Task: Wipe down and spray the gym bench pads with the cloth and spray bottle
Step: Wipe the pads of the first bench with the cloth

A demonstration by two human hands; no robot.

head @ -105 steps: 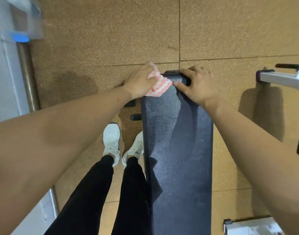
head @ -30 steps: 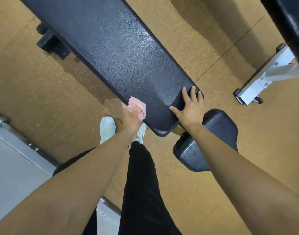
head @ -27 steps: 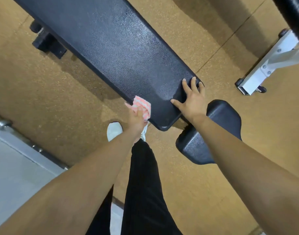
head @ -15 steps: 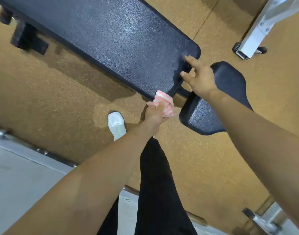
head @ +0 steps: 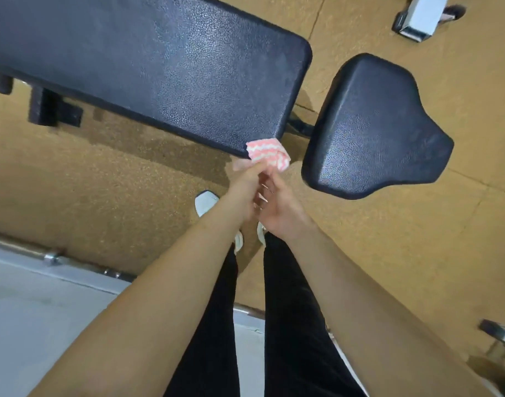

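Note:
The long black bench pad point(head: 165, 70) runs across the upper left, and the smaller black seat pad point(head: 374, 124) lies to its right. My left hand point(head: 247, 181) grips a pink-and-white striped cloth point(head: 268, 153) just off the long pad's near corner. My right hand point(head: 277, 204) sits right against the left hand below the cloth, its fingers loosely curled and touching the left hand; whether it holds the cloth I cannot tell. No spray bottle is in view.
The bench's black foot point(head: 53, 111) stands on the tan rubber floor at left. A white machine frame point(head: 423, 18) is at the top right. A metal rail and pale wall panel point(head: 53, 257) run along the lower left. My shoes point(head: 206, 203) stand below the hands.
My right hand left the end of the long pad and came down beside my left hand. The left hand with the cloth moved off the pad's corner. The view shifted right.

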